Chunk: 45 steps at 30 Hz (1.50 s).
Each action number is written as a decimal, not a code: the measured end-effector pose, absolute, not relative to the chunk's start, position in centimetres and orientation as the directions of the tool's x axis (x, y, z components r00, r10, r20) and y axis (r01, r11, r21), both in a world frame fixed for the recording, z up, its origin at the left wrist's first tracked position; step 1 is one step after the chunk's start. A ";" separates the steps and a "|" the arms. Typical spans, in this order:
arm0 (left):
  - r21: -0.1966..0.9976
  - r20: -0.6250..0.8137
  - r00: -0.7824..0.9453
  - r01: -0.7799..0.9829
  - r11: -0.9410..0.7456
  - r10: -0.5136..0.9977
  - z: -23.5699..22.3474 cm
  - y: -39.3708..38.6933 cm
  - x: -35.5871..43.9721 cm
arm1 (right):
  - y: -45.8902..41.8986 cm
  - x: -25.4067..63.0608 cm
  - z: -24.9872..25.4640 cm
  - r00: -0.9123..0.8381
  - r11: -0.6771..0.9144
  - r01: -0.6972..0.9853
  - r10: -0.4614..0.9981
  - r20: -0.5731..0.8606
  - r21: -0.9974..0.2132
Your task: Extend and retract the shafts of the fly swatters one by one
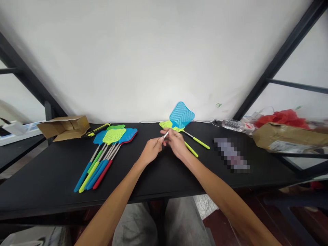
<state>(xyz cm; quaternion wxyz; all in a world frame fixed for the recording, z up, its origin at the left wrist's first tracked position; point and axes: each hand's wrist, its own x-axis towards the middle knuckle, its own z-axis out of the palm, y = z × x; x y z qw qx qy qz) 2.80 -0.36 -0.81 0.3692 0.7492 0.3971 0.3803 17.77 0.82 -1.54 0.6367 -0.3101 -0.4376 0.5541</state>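
Note:
A fly swatter with a blue mesh head [181, 115] is held up over the table, its head pointing away from me. My left hand [153, 149] is closed around its lower part, which the fingers hide. The fingers of my right hand [176, 141] close on the pale shaft [166, 135] nearer the head. Behind and beside my right hand lie two yellow-green fly swatters [201, 142], partly covered by the blue head and the hand. To the left rests a pile of several fly swatters [112, 136] with blue, green, yellow-green and red handles.
An open cardboard box [68, 128] and a black-and-yellow tool [98, 130] sit at the back left of the black table [51, 174]. On the right are a blurred-out flat object [232, 154], a clear plastic bottle [238, 126], a cardboard package [289, 138] and a red bag [282, 119].

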 end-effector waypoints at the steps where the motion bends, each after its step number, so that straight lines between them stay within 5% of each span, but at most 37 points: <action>1: 0.871 0.278 0.365 0.294 -0.394 0.888 -0.9 -0.3 3.0 | 0.7 17.3 -1.8 -0.062 0.180 -0.412 0.972 0.225 -0.893; 4: 0.877 0.269 0.323 0.309 -0.369 0.908 -1.2 -0.3 3.3 | 0.8 16.8 -2.0 -0.119 0.188 -0.354 0.963 0.243 -0.916; 7: 0.803 0.289 0.370 0.409 -0.434 0.883 -1.2 -0.5 3.2 | 1.2 18.2 -1.5 0.023 0.232 -0.259 0.972 0.235 -0.938; 13: 0.526 0.422 0.282 0.698 -0.486 0.862 -0.1 -0.3 1.4 | 1.2 21.5 -0.4 0.206 0.343 0.308 0.886 0.414 -0.887; 17: 0.331 0.483 0.018 0.922 -0.201 0.876 0.5 0.6 -1.5 | 0.7 21.6 -0.9 0.198 0.162 0.655 0.906 0.374 -0.738; 21: 0.277 0.406 -0.339 0.931 0.239 0.849 0.5 1.3 -4.1 | 0.3 21.4 -0.6 0.161 -0.055 0.906 0.962 0.222 -0.419; 25: 0.240 0.331 -0.315 0.940 0.243 0.889 0.3 1.2 -4.6 | 0.2 21.5 -0.1 0.158 -0.100 0.952 0.970 0.186 -0.290; 33: 0.291 0.334 -0.362 0.918 0.270 0.870 0.3 1.3 -5.3 | 0.0 21.3 0.1 0.145 -0.018 0.934 0.932 0.332 -0.356; 45: 0.394 0.717 -0.242 0.915 -0.093 0.654 2.1 0.4 -3.3 | -0.6 19.5 0.3 -0.047 0.375 0.744 0.856 0.515 -0.554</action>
